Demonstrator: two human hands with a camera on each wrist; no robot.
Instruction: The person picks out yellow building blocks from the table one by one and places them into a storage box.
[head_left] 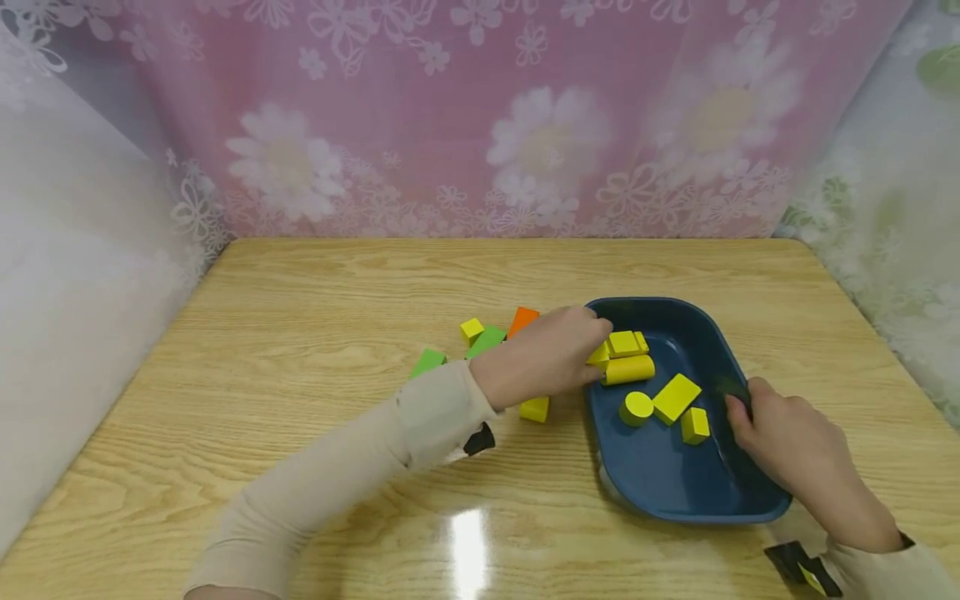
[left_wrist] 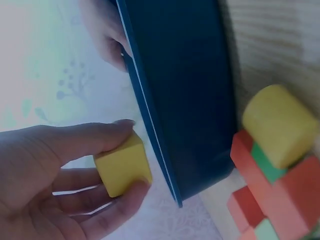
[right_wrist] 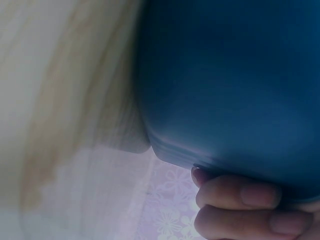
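Note:
My left hand (head_left: 546, 354) pinches a yellow block (left_wrist: 123, 167) between thumb and fingers, at the left rim of a dark blue plastic basin (head_left: 667, 492). My right hand (head_left: 798, 433) grips the basin's right rim, its thumb inside and its fingers (right_wrist: 235, 222) curled under the outside. Several yellow blocks lie in the basin, among them a lying cylinder (head_left: 628, 370), a short round block (head_left: 636, 409), a rectangular block (head_left: 677, 398) and a small block (head_left: 695, 426).
Left of the basin, partly behind my left arm, lie loose blocks on the wooden table (head_left: 300, 308): a small yellow cube (head_left: 471, 331), green blocks (head_left: 429, 362), an orange block (head_left: 522, 320) and a yellow cylinder (left_wrist: 280, 125). A pink flowered curtain (head_left: 420, 125) hangs behind the table.

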